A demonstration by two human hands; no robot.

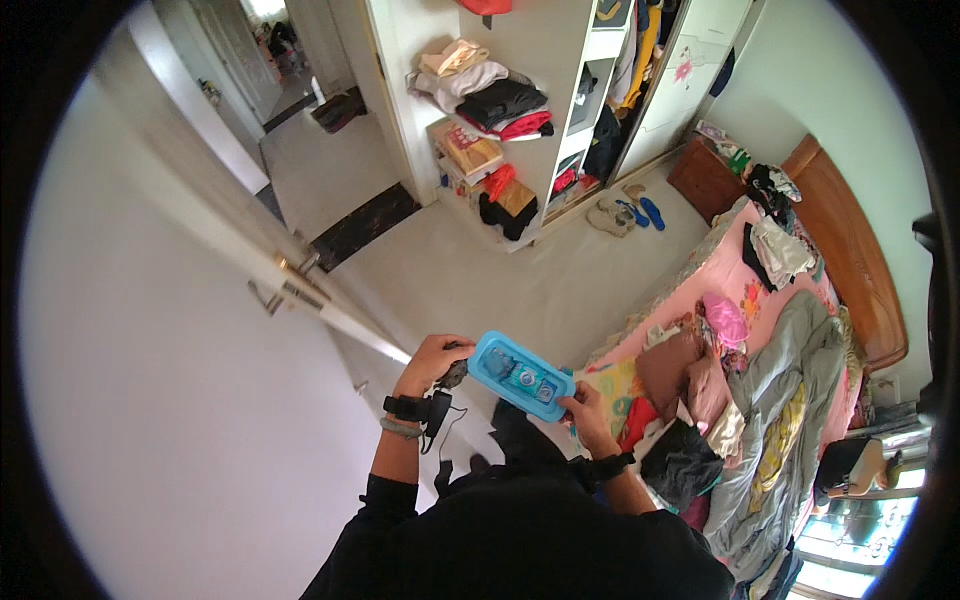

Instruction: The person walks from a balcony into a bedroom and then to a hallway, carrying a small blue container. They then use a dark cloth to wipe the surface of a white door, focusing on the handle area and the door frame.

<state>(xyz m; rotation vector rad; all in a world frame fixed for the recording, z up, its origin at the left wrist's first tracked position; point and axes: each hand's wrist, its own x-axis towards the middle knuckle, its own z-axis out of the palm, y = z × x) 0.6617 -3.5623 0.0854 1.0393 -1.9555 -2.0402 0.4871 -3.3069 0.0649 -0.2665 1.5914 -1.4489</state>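
A light-blue rectangular plastic box with rounded corners is held up in front of my body, tilted down to the right. Small clear and blue pieces show inside it, too small to name. My right hand grips its lower right corner, thumb on the rim. At the opposite end, my left hand is closed around a dark grey-brown crumpled thing, its fingertips close to the box's edge. Whether those fingertips also touch the box I cannot tell. Both wrists wear dark bands.
To the right is a bed heaped with clothes and a grey quilt. White shelves with folded clothes stand ahead, slippers on the floor beside them. At my left is a white door with a metal handle.
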